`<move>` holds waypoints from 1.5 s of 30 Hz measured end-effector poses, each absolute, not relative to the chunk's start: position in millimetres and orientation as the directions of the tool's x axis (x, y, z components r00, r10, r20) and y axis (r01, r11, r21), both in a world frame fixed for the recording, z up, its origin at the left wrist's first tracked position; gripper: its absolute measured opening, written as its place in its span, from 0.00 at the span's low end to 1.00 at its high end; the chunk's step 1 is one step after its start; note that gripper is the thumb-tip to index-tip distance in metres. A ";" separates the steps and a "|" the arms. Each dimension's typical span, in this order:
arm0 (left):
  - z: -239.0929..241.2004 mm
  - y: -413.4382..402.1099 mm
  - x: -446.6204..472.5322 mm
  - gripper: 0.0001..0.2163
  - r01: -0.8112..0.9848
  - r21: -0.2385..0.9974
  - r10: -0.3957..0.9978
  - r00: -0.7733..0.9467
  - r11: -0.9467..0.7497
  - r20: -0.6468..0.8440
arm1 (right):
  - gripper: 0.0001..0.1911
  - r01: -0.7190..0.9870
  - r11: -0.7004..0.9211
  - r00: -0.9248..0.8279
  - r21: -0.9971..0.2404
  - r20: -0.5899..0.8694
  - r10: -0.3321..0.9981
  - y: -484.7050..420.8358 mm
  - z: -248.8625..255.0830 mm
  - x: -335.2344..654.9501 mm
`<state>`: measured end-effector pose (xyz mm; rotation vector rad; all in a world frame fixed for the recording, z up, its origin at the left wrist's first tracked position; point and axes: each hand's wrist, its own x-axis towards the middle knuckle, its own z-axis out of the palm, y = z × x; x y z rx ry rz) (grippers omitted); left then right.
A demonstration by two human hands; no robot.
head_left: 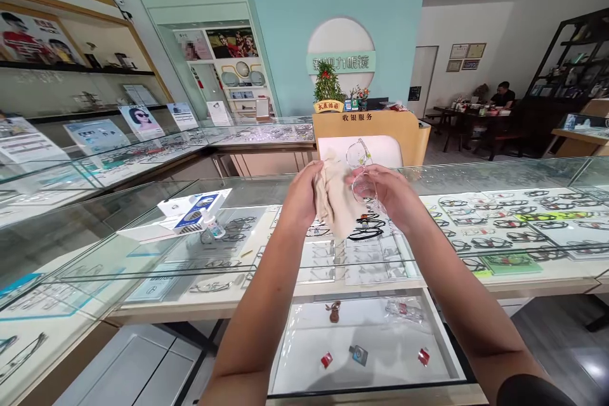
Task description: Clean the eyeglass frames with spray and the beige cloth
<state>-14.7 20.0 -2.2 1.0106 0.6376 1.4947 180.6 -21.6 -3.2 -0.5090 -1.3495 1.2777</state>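
Note:
My left hand (pixel 304 193) is closed on a beige cloth (pixel 339 200), which hangs down from the fingers over the glass counter. In my right hand (pixel 384 189) is a pair of clear-framed glasses (pixel 356 153), pinched by one lens and held with the lenses one above the other. The cloth is right beside the glasses; whether they touch I cannot tell. Both hands are raised above the display case, with rows of eyeglass frames (pixel 366 228) showing beneath the glass.
On the glass top at left stand an open white and blue box (pixel 190 212) and a small bottle (pixel 214 226). Below the counter a pulled-out drawer (pixel 380 384) holds small tags and a brown figure (pixel 333 312). Farther back are a wooden cashier desk (pixel 413 139) and a seated person (pixel 503 96).

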 end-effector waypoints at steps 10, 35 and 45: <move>-10.5 23.6 -15.5 0.19 -0.462 0.835 0.949 -0.060 -0.300 0.308 | 0.11 -0.345 0.306 -0.266 -0.887 0.405 0.875 -21.0 -8.1 177.2; -8.9 5.4 -12.0 0.17 -0.345 0.923 0.905 0.315 -0.172 0.287 | 0.11 -0.213 0.346 -0.382 -0.914 0.404 0.831 -20.6 -8.9 181.6; -1.6 14.2 -29.8 0.16 -0.327 0.938 0.884 0.396 -0.116 0.247 | 0.11 -0.166 0.352 -0.400 -0.921 0.389 0.830 -19.0 -8.3 184.6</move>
